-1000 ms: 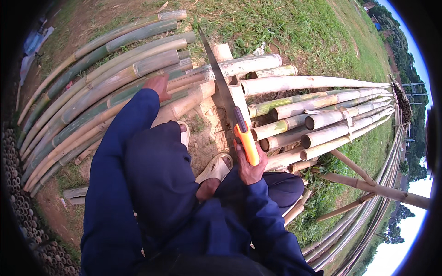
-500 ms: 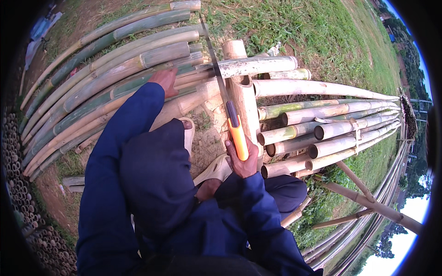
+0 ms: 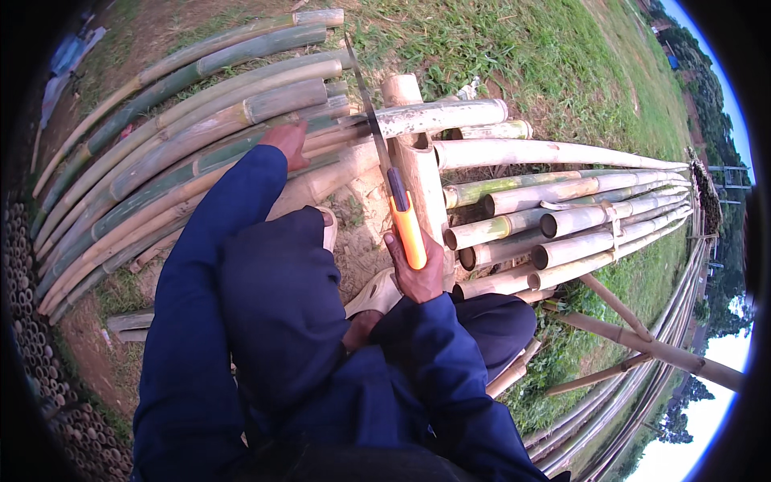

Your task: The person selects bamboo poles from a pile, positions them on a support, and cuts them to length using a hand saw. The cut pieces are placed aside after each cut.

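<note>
My right hand [image 3: 420,273] is wrapped around the orange handle of a handsaw [image 3: 409,233]. The saw's long, dark blade points away from me and crosses a bamboo pole [image 3: 438,116] with a pale, blotchy right end. That pole lies across an upright bamboo support post [image 3: 418,165]. To the left of the blade, my left hand [image 3: 287,145] is closed over the same pole, its fingers partly hidden on the far side. Whether the teeth are in a cut cannot be made out.
Long green and tan bamboo poles [image 3: 185,116] fan out on the left. A tied bundle of cut poles [image 3: 578,217] extends to the right. Stacked bamboo ends [image 3: 88,438] fill the lower left. Propped bamboo struts [image 3: 658,351] stand at right, and grass [image 3: 546,72] lies beyond.
The whole view has shifted slightly. The saw stays across the pole, with only a small shift of blade and handle; my left hand keeps its place on the pole.
</note>
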`<state>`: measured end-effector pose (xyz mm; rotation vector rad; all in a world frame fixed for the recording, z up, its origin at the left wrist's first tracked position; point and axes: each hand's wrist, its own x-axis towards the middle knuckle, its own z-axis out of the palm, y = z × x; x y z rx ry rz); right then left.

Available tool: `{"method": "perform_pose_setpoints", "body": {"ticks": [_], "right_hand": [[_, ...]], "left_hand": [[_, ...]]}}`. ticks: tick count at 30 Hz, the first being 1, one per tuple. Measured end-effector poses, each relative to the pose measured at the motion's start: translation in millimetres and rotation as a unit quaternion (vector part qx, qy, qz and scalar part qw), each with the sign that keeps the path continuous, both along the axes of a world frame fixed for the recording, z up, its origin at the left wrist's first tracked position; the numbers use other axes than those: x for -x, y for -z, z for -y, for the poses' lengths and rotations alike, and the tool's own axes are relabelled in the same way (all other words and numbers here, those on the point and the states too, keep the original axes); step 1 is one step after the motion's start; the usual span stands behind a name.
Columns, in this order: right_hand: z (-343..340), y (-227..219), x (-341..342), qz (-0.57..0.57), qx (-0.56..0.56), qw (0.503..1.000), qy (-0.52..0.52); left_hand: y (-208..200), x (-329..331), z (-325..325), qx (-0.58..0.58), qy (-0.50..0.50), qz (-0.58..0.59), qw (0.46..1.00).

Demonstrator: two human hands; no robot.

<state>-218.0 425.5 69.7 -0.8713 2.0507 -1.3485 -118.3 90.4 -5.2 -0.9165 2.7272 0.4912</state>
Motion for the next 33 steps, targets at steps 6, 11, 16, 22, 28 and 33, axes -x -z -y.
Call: {"method": "perform_pose_setpoints", "body": {"ticks": [6,11,16,22,28,33], "right_hand": [[-2.9,5.2,1.0,0.007,0.009,1.0,-0.001],[-2.2,5.9,-0.9,0.014,0.02,1.0,0.011],[-3.0,9.0,-1.5,0.003,0.015,1.0,0.003],[-6.5,11.9,-1.8,0.01,-0.011,1.0,0.001],[-5.6,16.5,-2.2,-0.006,0.012,1.0,0.001],[-5.1,17.9,-3.1,-0.025,0.024,0.999,0.0]], "left_hand": [[-0.3,-3.4,0.3,0.007,0.005,-0.006,1.0],[-2.9,-4.0,-0.5,0.001,0.004,-0.007,1.0],[-6.6,-5.4,-1.0,-0.004,0.008,-0.013,1.0],[-3.2,-3.9,-0.2,-0.006,0.015,-0.021,1.0],[0.6,-5.5,-0.4,0.009,0.011,-0.031,0.999],[-0.6,-4.8,-0.3,-0.005,0.007,-0.026,1.0]]}}
